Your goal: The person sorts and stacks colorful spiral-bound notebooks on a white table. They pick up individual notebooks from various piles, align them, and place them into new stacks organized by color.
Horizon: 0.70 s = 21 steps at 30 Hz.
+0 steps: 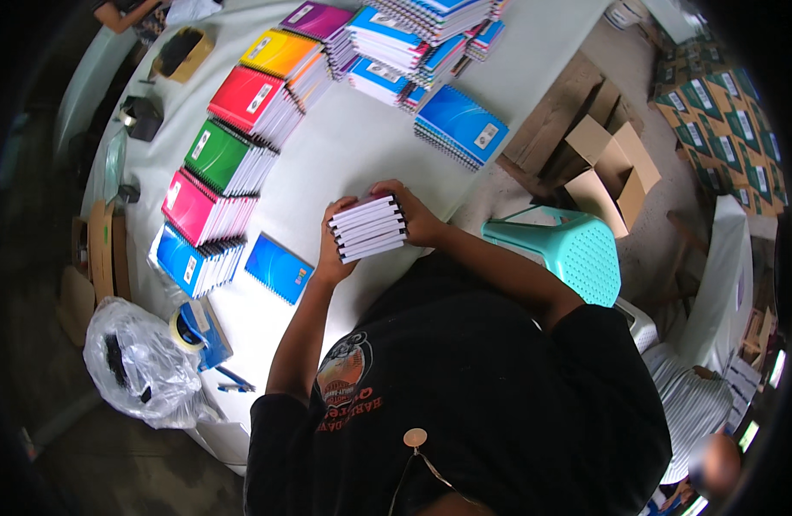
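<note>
Stack of notebooks (368,227) clamped between left hand (331,245) and right hand (413,215) at frame centre, fingers curled around its ends, coloured notebook piles (232,155) laid out upper left on white table (344,146).

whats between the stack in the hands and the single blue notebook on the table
Bare white table, apart from the left hand gripping the stack; the blue notebook lies just beyond, head view.

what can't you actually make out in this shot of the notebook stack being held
Head view only:
- Cover colour of the held stack of notebooks: only page edges show.
- Left hand and right hand palms: hidden behind the stack.
- Contents of the clear plastic bag: crumpled film blurs them.
- Inside the open cardboard box: too distorted near the rim.
</note>
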Tool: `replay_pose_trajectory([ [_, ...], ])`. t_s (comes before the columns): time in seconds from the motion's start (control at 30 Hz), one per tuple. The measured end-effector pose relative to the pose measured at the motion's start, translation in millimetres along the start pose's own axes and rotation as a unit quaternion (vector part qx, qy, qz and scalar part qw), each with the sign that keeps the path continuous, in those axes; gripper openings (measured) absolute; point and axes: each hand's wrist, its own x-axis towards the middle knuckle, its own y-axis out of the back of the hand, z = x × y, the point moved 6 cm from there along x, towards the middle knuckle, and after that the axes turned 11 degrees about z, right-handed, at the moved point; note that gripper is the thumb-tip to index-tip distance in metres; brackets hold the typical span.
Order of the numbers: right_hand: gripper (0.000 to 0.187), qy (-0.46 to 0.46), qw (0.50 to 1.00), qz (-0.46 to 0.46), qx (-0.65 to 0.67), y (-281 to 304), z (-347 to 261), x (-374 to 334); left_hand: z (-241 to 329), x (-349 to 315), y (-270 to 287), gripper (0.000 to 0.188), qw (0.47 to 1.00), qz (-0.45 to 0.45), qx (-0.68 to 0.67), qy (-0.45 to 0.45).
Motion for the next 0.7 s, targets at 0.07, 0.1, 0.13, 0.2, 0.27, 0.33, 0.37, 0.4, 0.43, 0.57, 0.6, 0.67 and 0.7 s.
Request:
replay_pose_trajectory([
  [0.07, 0.081, -0.078, 0.996, 0.029, 0.021, 12, -7, -3, -20, 0, -12, 0.061, 0.995, -0.058, 0.004, 0.079],
  [0.1, 0.082, -0.117, 0.991, 0.051, 0.029, 22, -12, -7, -2, 15, -17, 0.061, 0.995, -0.07, -0.006, 0.065],
  [0.13, 0.084, -0.159, 0.984, 0.075, 0.031, 36, -17, -15, 34, 33, -19, 0.061, 0.995, -0.084, -0.014, 0.055],
  [0.2, 0.078, -0.128, 0.982, 0.136, 0.017, 66, -54, -8, 87, 63, -23, 0.063, 0.994, -0.103, 0.013, 0.036],
  [0.27, 0.071, -0.136, 0.965, 0.211, 0.075, 94, -84, -3, 110, 95, -38, 0.068, 0.983, -0.13, -0.095, 0.085],
  [0.33, 0.063, -0.192, 0.932, 0.272, 0.145, 117, -96, -2, 124, 125, -55, 0.072, 0.969, -0.113, -0.176, 0.128],
  [0.37, 0.061, -0.222, 0.919, 0.287, 0.157, 129, -97, 2, 130, 139, -62, 0.073, 0.965, -0.081, -0.201, 0.145],
  [0.4, 0.058, -0.253, 0.903, 0.303, 0.169, 139, -95, 3, 133, 151, -69, 0.075, 0.959, -0.052, -0.225, 0.162],
  [0.43, 0.059, -0.284, 0.894, 0.303, 0.166, 146, -91, 5, 130, 158, -73, 0.076, 0.969, -0.009, -0.179, 0.168],
  [0.57, 0.059, -0.386, 0.874, 0.252, 0.153, 155, -64, 18, 68, 172, -93, 0.08, 0.968, 0.097, -0.094, 0.21],
  [0.6, 0.057, -0.393, 0.875, 0.242, 0.146, 155, -67, 21, 62, 174, -95, 0.081, 0.961, 0.083, -0.127, 0.23],
  [0.67, 0.053, -0.407, 0.873, 0.224, 0.152, 154, -64, 23, 53, 176, -96, 0.084, 0.957, 0.08, -0.143, 0.239],
  [0.7, 0.052, -0.419, 0.866, 0.217, 0.164, 157, -60, 15, 59, 174, -93, 0.085, 0.96, 0.089, -0.127, 0.235],
])
